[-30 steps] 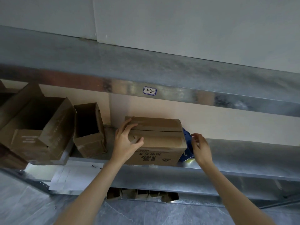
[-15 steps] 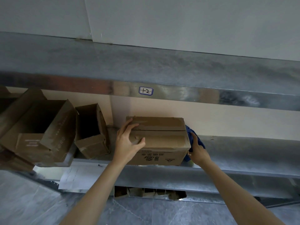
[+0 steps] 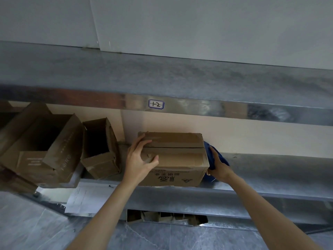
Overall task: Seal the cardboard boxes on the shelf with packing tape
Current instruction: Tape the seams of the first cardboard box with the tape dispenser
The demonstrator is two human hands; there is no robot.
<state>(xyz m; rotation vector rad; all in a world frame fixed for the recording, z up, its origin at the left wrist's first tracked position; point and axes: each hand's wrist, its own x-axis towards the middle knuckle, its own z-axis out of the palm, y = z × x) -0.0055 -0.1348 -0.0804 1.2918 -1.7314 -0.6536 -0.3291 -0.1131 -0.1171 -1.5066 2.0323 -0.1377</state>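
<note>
Metal shelf [image 3: 261,189], middle tier. Closed box [image 3: 177,159] sits at its front edge, flaps down, seam running left to right across the top, a paler band along each side of the seam. Print on the front face reads upside down.

Left hand [image 3: 139,160]: laid over the box's top left corner. Fingers [image 3: 144,141] spread and nearly straight, reaching up along the left end of the top flaps; thumb stretched out to the right, pressed on the near flap. Palm flat on cardboard. Nothing gripped, just pressing down.

Right hand [image 3: 217,166]: at the box's right side, low, wrist near the front corner. Fingers curled round a blue object [image 3: 224,159] that stands just beside the box's right wall, touching or nearly so. Most of it is hidden by hand and box, so I cannot tell what it is.

Left of the closed box, near it on the same shelf: 1 small open box [image 3: 100,150], tilted, mouth facing the camera, dark inside. Further left, 1 large open box [image 3: 43,148], also tipped toward the camera, flaps splayed.

Upper shelf rim carries a white label [image 3: 156,104] with a blue border, handwritten "1-2". Sheet of paper [image 3: 81,197] lies below the shelf front at left. Cardboard scraps [image 3: 167,216] show through a gap beneath the shelf. Grey floor [image 3: 180,237] under both forearms.
</note>
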